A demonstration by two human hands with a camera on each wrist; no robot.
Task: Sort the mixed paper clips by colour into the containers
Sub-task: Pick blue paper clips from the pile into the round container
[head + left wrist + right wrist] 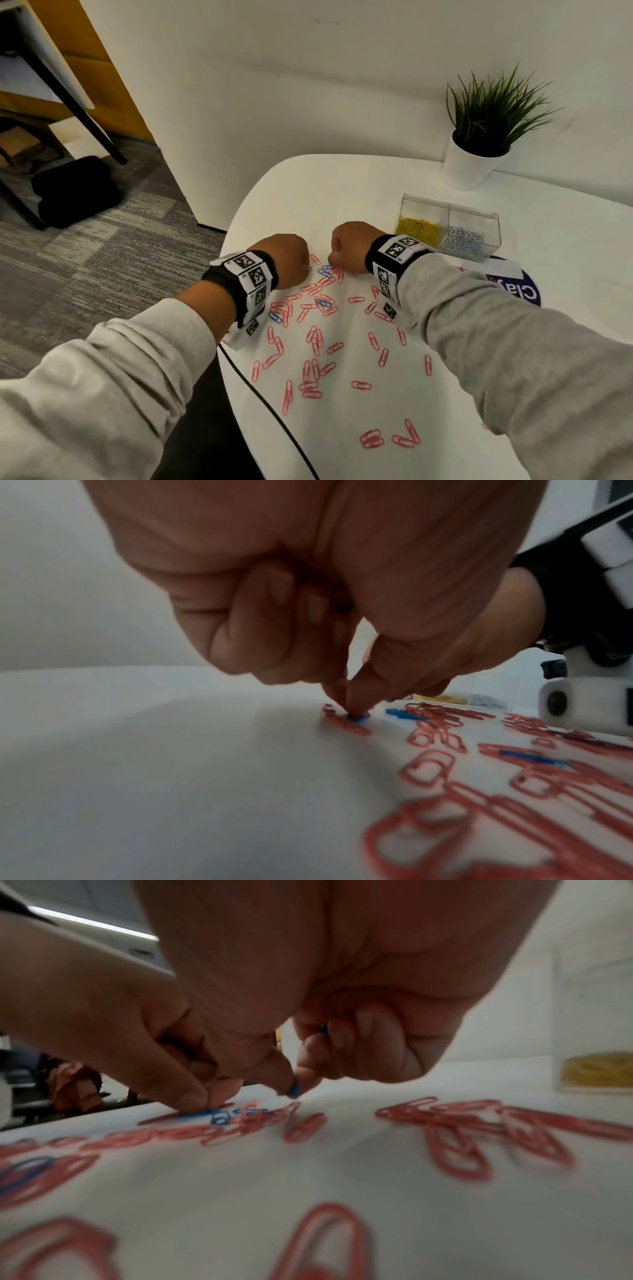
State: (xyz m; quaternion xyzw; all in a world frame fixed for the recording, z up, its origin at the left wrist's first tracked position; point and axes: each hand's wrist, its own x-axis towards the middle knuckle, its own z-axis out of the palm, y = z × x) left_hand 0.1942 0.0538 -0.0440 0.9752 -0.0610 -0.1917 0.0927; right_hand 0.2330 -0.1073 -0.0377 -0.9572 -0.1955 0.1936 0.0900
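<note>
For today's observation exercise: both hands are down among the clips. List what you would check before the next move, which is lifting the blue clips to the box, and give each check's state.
1. Left hand has a blue clip under its fingertips: ok, though the clip lies on the table, not lifted.
2. Right hand pinches a blue clip: ok.
3. No red clip caught with the left pick: cannot tell; a red clip touches it.
4. Clear box within view, top open: ok.
5. Light-blue compartment has room: ok.
6. Blue clips left on the table: not ok, some remain.
</note>
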